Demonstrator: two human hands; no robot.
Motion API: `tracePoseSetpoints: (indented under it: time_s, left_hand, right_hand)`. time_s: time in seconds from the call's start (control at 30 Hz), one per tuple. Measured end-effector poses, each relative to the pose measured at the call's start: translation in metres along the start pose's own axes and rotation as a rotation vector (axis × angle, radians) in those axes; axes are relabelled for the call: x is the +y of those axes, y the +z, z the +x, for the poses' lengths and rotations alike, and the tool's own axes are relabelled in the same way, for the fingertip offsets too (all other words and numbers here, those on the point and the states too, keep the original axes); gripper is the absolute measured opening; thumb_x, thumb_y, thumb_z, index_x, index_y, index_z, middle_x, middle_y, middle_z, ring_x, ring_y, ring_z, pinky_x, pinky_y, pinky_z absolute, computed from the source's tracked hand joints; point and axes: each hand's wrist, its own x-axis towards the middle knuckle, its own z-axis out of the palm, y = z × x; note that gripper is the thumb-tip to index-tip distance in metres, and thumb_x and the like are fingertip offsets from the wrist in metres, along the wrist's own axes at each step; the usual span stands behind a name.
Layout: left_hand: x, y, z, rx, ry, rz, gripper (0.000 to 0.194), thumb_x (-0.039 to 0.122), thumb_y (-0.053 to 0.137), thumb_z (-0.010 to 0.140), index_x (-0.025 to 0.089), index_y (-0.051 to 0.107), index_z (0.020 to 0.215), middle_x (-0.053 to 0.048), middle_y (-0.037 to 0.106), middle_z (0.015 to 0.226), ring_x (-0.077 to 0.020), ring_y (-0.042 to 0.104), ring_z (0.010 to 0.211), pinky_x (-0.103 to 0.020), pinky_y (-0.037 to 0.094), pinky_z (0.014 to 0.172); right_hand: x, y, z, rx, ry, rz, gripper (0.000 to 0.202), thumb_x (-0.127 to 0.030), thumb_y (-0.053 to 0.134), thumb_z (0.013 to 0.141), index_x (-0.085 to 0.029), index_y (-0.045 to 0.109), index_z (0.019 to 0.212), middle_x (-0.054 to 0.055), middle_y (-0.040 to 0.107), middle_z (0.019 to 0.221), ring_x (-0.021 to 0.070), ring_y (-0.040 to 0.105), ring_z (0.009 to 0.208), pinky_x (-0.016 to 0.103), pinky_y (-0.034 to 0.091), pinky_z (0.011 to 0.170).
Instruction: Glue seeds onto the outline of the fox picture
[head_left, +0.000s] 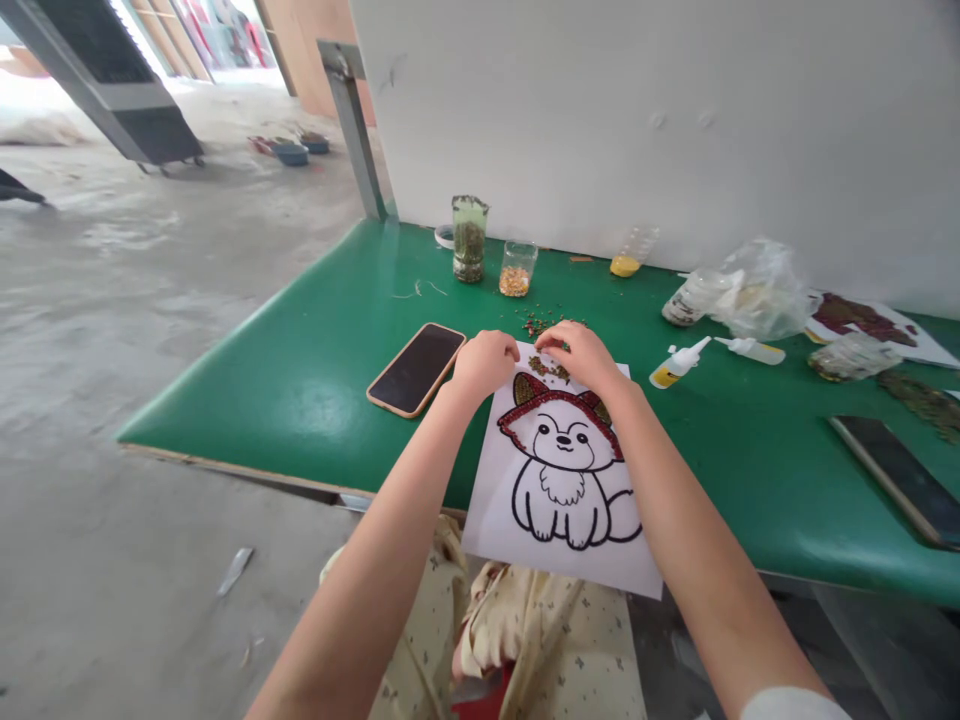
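A white paper [499,510] with a black outline drawing of a fox-like animal lies over the table's front edge. Dark red and green-brown grains cover its ears and the top of its head. My left hand [486,360] is curled closed at the upper left edge of the paper, between it and a phone; what its fingers hold, if anything, is hidden. My right hand [579,352] rests at the paper's top edge, thumb and fingers drawn together in a pinch beside loose seeds [550,369]. Anything in that pinch is too small to name.
On the green table [300,340] are a phone [418,368], a glass of green seeds [469,240], a cup of corn kernels [517,270] and a glue bottle [678,364]. Farther right are a plastic bag [765,290], a jar [853,357] and another phone [900,478]. A wall [637,120] stands behind.
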Motion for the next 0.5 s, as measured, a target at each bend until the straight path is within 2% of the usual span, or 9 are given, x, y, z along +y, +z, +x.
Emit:
tracePoseSetpoints:
  time_s: [0.2, 0.43, 0.5]
  left_hand:
    - [-0.002, 0.000, -0.001, 0.003, -0.006, -0.016, 0.033, 0.010, 0.044, 0.076, 0.020, 0.075, 0.085, -0.005, 0.073, 0.096, -0.0197, 0.065, 0.091, -0.029, 0.050, 0.082]
    - [-0.012, 0.001, 0.002, 0.016, -0.019, -0.127, 0.036, 0.007, 0.043, 0.072, 0.019, 0.075, 0.083, -0.003, 0.073, 0.089, -0.0171, 0.065, 0.079, -0.026, 0.051, 0.074]
    - [-0.013, 0.001, 0.002, 0.020, -0.010, -0.125, 0.036, 0.007, 0.042, 0.072, 0.019, 0.075, 0.083, -0.003, 0.073, 0.088, -0.0172, 0.065, 0.079, -0.026, 0.051, 0.073]
  right_hand:
    - [0.004, -0.009, -0.010, 0.072, 0.069, -0.054, 0.012, -0.025, 0.055, 0.083, -0.021, 0.065, 0.078, 0.005, 0.064, 0.085, 0.0220, 0.056, 0.087, 0.033, 0.040, 0.077]
    - [0.007, -0.012, -0.014, 0.119, 0.060, -0.100, 0.013, -0.023, 0.053, 0.084, -0.021, 0.065, 0.077, 0.006, 0.064, 0.089, 0.0224, 0.054, 0.091, 0.034, 0.041, 0.078]
    - [0.004, -0.013, -0.013, 0.074, 0.050, -0.091, 0.013, -0.022, 0.055, 0.082, -0.021, 0.064, 0.074, 0.005, 0.064, 0.084, 0.0218, 0.054, 0.088, 0.034, 0.041, 0.079]
